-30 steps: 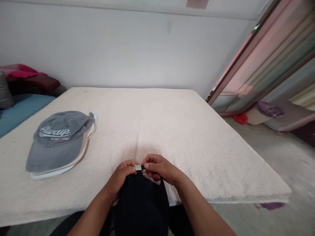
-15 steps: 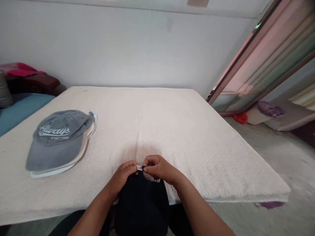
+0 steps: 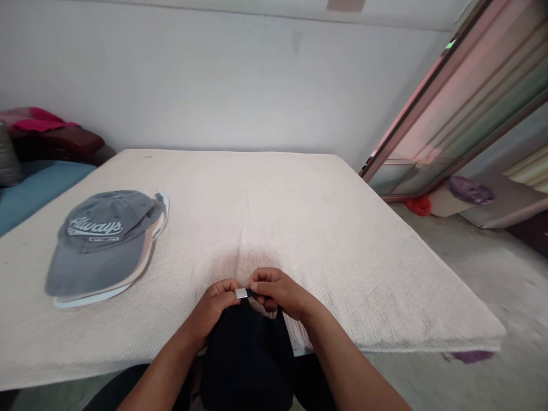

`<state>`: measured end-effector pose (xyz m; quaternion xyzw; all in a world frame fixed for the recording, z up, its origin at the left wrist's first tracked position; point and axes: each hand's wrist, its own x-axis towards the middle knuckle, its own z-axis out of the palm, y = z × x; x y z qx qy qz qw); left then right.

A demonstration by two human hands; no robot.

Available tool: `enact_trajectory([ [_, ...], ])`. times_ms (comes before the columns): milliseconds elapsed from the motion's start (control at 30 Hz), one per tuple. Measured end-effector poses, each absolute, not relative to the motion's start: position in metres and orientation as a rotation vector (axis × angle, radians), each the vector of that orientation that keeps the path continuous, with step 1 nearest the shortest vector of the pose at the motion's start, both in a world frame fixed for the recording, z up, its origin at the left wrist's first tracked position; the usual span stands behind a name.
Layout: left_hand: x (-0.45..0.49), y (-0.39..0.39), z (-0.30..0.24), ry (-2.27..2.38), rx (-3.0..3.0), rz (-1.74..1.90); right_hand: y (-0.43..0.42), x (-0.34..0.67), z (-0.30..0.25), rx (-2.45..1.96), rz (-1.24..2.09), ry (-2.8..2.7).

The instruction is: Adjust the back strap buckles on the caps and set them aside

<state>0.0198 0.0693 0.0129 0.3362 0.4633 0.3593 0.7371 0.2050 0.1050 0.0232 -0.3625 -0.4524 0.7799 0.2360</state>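
- Head view, surface and room: a cream textured cover spreads over the worktop (image 3: 325,217), which reaches the pale wall (image 3: 205,80) behind. A grey cap (image 3: 103,240), lettered "Always", lies on its left part atop paler headwear. Grey floor (image 3: 479,268) shows at the right, beside a framed glass panel (image 3: 432,125).
- Left hand (image 3: 220,301): nearly closed, thumb and fingers pinching the silver buckle (image 3: 241,293) at its left end.
- Right hand (image 3: 276,291): fingers curled in, thumb and forefinger gripping the dark strap (image 3: 250,293) just beside the buckle; the exact grip is partly hidden.
- The dark cap (image 3: 248,359) sits at the worktop's near edge, below both hands, its rear opening under the strap.
- Against half a second ago, the buckle shows more of its flat, bright face; both hands keep almost the same place.
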Motion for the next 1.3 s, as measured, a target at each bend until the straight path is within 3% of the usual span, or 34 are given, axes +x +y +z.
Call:
enact_trajectory([
  [267, 0.018, 0.069, 0.016, 1.078, 0.843, 0.756, 0.105, 0.208, 0.016, -0.934, 1.883, -1.612],
  [1033, 0.02, 0.069, 0.02, 0.846, 0.416, 0.801, 0.106, 0.212, 0.025, -0.922, 2.119, -1.386],
  [1300, 0.029, 0.064, 0.025, 0.88, 0.602, 0.743, 0.104, 0.208, 0.023, -0.866, 2.168, -1.378],
])
